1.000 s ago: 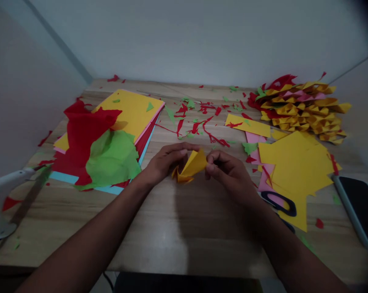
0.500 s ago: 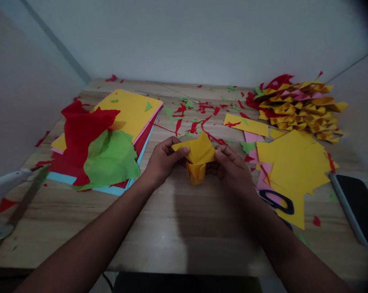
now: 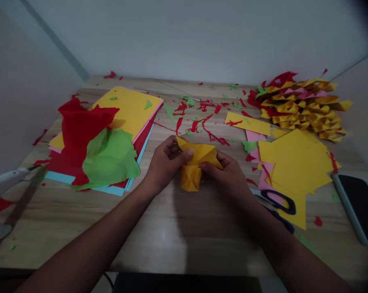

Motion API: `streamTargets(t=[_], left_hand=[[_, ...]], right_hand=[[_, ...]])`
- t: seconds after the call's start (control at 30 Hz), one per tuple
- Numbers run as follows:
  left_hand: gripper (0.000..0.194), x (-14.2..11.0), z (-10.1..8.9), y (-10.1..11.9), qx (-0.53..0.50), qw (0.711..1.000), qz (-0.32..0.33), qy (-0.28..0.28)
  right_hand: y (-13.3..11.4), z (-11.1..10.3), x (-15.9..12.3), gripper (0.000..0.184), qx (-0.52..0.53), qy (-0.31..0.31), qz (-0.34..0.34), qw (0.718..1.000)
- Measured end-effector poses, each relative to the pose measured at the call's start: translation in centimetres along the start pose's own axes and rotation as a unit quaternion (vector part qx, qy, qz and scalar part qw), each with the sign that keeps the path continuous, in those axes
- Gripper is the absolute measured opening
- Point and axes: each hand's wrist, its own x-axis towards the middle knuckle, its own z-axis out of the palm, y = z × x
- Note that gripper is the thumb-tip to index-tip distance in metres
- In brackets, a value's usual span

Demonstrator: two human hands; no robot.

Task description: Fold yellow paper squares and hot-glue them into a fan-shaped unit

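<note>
Between my hands, above the middle of the table, is a folded piece of yellow paper (image 3: 191, 177), with a boxy lower part and wide flaps spreading at the top. My left hand (image 3: 167, 165) pinches its left side, the thumb lying on the front of the folds. From the right, my right hand (image 3: 228, 173) grips the other flap, its thumb pressed near the crease above the boxy part. Fingers behind the paper are partly hidden. Scissors (image 3: 278, 202) with dark handles lie beside my right forearm, which covers part of them.
Stacked coloured sheets (image 3: 135, 110) lie at left under crumpled red paper (image 3: 80, 134) and green paper (image 3: 110, 158). A white glue-gun-like tool (image 3: 3, 195) stands far left. Yellow sheets (image 3: 296, 162), a pile of folded yellow pieces (image 3: 306, 108) and a phone (image 3: 358, 207) are at right. Red scraps (image 3: 207, 106) litter the back.
The yellow paper has tilted and its boxy part has shifted slightly left and down. My right thumb has moved inward to the crease; both hands keep hold. The view has shifted slightly.
</note>
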Motion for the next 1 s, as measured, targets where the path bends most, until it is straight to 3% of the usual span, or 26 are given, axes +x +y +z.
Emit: streamTargets(t=[0.1, 0.27, 0.4, 0.5, 0.57, 0.63, 0.7, 0.8, 0.9, 1.0], left_hand=[[0.038, -0.4, 0.0, 0.0, -0.011, 0.997, -0.054, -0.049], [0.030, -3.3, 0.0, -0.1, 0.068, 0.991, -0.110, -0.028], [0.024, -5.6, -0.7, 0.4, 0.181, 0.972, -0.103, -0.107], [0.028, -7.7, -1.0, 1.3, 0.353, 0.933, -0.048, -0.040], [0.042, -9.9, -0.8, 1.6, 0.489, 0.870, 0.050, 0.045], [0.043, -12.7, -0.3, 1.1, 0.556, 0.818, 0.124, 0.082], [0.037, -15.6, 0.2, 0.0, 0.585, 0.795, 0.138, 0.074], [0.044, -18.7, 0.5, -1.7, 0.630, 0.765, 0.128, 0.037], [0.037, -19.4, 0.4, -2.4, 0.642, 0.756, 0.125, 0.009], [0.022, -18.4, 0.0, -2.0, 0.640, 0.756, 0.138, 0.008]], right_hand=[[0.0, -0.2, -0.3, 0.028, -0.009, 0.023, -0.021, 0.999], [-0.4, -0.4, -3.5, 0.034, -0.126, 0.012, -0.045, 0.991], [0.1, 0.0, -5.2, 0.026, -0.252, -0.020, -0.030, 0.967], [0.3, 1.2, -5.6, 0.034, -0.336, -0.025, -0.019, 0.941], [0.4, 2.0, -6.1, 0.035, -0.386, -0.015, -0.004, 0.922], [0.6, 2.6, -6.8, 0.034, -0.432, 0.010, 0.011, 0.902], [0.9, 2.9, -7.5, 0.031, -0.467, 0.028, 0.026, 0.883], [1.1, 3.0, -8.2, 0.024, -0.490, 0.029, 0.034, 0.870], [0.9, 2.9, -8.6, 0.022, -0.524, 0.049, 0.043, 0.849], [0.9, 2.6, -8.6, 0.024, -0.543, 0.083, 0.037, 0.835]])
